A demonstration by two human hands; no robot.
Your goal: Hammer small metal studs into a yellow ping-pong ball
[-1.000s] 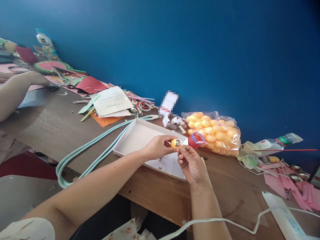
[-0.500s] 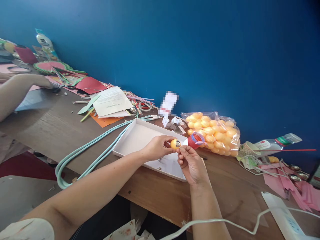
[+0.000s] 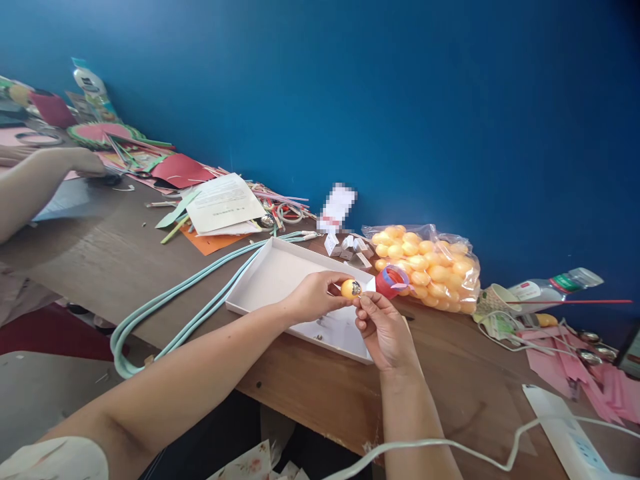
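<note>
Between the thumb and fingers of my left hand (image 3: pixel 317 297) is a small yellow-orange ball (image 3: pixel 349 289) with a dark and silvery patch on its right side. My right hand (image 3: pixel 383 327) is closed in a pinch right beside that patch, its fingertips almost at the ball. What the pinch holds is too small to name. Both hands are above the right part of a shallow white box lid (image 3: pixel 280 267), which has a few tiny bits (image 3: pixel 319 337) in it. A red roll of tape (image 3: pixel 391 281) stands just beyond my right hand.
A clear bag of yellow-orange balls (image 3: pixel 430 267) lies against the blue wall. Light blue cords (image 3: pixel 185 320) loop left of the lid, near papers (image 3: pixel 225 203). At right are a plastic bottle (image 3: pixel 545 288), pink paper strips (image 3: pixel 560 360) and a power strip (image 3: pixel 570 433). Another person's arm (image 3: pixel 40 177) reaches in at far left.
Almost nothing differs. My hands and the ball keep the same place and pose, and the other person's hand at far left has shifted slightly.
</note>
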